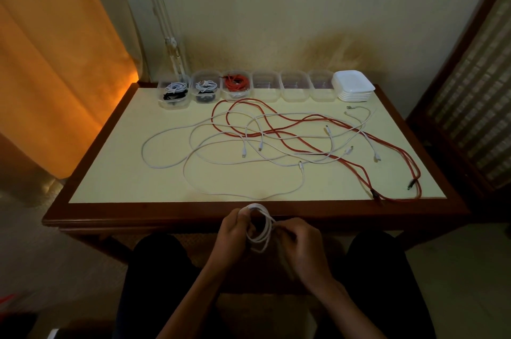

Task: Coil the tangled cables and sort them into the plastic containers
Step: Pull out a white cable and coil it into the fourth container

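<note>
A coiled white cable [261, 230] hangs just below the table's front edge, held between both hands. My left hand [235, 233] grips the coil's left side and my right hand [297, 241] pinches its right side. On the tabletop lies a tangle of several white cables [193, 145] crossed with long red cables [345, 161]. Along the back edge stands a row of clear plastic containers: the leftmost [173, 95] and the second [206, 91] hold white and black coils, the third [237, 87] holds a red coil, and three more [294, 88] look empty.
A stack of white lids [352, 87] sits at the right end of the container row. The table [110, 145] has a dark wooden rim. An orange curtain [55, 62] hangs on the left and a woven-panel chair or screen [470, 89] stands on the right.
</note>
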